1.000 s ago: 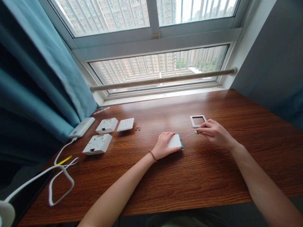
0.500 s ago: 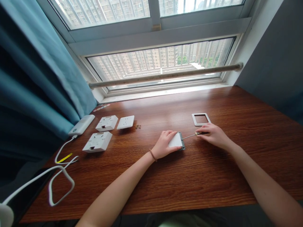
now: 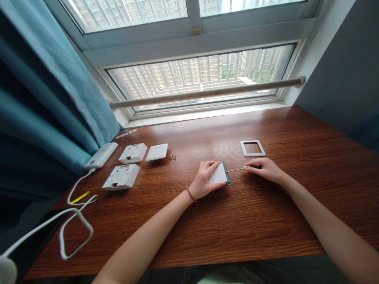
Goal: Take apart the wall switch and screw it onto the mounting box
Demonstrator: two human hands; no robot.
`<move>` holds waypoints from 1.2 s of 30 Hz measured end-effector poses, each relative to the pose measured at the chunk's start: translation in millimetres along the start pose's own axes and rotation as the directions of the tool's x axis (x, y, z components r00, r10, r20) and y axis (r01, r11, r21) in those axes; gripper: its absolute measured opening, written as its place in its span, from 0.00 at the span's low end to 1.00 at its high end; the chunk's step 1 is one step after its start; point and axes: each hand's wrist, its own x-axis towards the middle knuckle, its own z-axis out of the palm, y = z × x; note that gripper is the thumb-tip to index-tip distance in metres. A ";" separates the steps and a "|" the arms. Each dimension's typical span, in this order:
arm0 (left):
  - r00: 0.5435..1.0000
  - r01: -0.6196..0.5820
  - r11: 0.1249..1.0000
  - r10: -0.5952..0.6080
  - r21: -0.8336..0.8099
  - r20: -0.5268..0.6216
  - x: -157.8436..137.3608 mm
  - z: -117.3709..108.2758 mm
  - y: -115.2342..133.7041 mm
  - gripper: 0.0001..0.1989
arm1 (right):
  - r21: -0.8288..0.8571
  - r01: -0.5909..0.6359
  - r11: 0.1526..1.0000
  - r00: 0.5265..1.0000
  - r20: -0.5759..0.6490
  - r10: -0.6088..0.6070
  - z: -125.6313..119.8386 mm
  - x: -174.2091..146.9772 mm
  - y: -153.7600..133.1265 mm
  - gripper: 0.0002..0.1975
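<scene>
My left hand [image 3: 205, 180] grips a white wall switch [image 3: 218, 174] with a grey backing, thumb and fingers on its opposite edges, low over the table. My right hand [image 3: 264, 169] is closed round the handle of a screwdriver [image 3: 235, 170]. Its thin shaft points left, and the tip meets the switch's grey right-hand edge; whether it sits in a slot or a screw I cannot tell. Just beyond my right hand lies a white square frame [image 3: 242, 149] with an open middle.
On the wooden table [image 3: 183, 228], two white mounting boxes [image 3: 121, 177] lie to the left, beside a white socket panel [image 3: 156, 152] and several small brass screws [image 3: 172, 157]. Further left are a white power bank [image 3: 102, 156], a white cable [image 3: 77, 213] and a blue curtain [image 3: 59, 79].
My right hand has shifted slightly, and the screwdriver shaft now lies more level against the switch. The switch is turned a little in my left hand. The whole view has moved slightly.
</scene>
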 end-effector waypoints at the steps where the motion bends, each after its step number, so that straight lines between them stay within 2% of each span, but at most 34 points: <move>1: 1.000 0.008 0.999 -0.009 -0.036 -0.017 -0.2 -0.5 -0.2 0.33 | 0.037 0.000 0.999 1.000 0.010 -0.001 1.2 0.2 -1.7 0.15; 4: 0.998 0.035 0.992 -0.042 -0.123 -0.054 0.0 -1.9 -0.8 0.31 | 0.107 0.004 0.994 1.000 0.023 -0.006 6.0 -0.1 -7.6 0.15; 8: 0.996 0.060 0.990 -0.068 -0.131 -0.059 0.9 -1.6 -2.1 0.32 | 0.038 0.005 0.999 1.000 -0.016 -0.005 6.9 -2.3 -11.7 0.14; 13: 0.997 0.081 0.990 -0.081 -0.118 0.002 2.3 1.5 -4.4 0.32 | -0.157 -0.042 0.987 0.991 -0.129 0.021 -10.2 -5.4 -5.8 0.12; 17: 0.995 0.075 0.991 -0.066 -0.115 0.073 4.6 1.4 -3.3 0.32 | -0.098 -0.041 0.994 0.976 -0.216 0.019 -14.5 -7.5 -8.9 0.14; 21: 0.989 0.075 0.992 -0.061 -0.103 0.136 6.6 0.1 0.6 0.31 | -0.042 0.133 0.990 0.945 -0.296 -0.140 8.8 -11.9 -35.1 0.11; 24: 0.984 0.055 0.995 -0.039 -0.086 0.172 6.8 0.4 3.2 0.30 | -0.164 0.314 0.935 0.911 -0.226 -0.346 33.0 -15.7 -56.0 0.08; 27: 0.984 0.025 0.997 -0.011 -0.074 0.176 6.6 0.9 5.2 0.30 | -0.308 0.455 0.835 0.844 -0.150 -0.515 48.5 -17.4 -64.3 0.09; 29: 0.985 0.018 0.998 -0.007 -0.063 0.170 6.5 1.0 5.8 0.30 | -0.335 0.496 0.801 0.819 -0.125 -0.560 51.8 -17.5 -63.9 0.10; 36: 0.982 0.014 0.999 -0.005 -0.045 0.187 7.1 0.4 4.7 0.29 | -0.408 0.523 0.749 0.797 -0.078 -0.599 51.3 -18.3 -60.0 0.09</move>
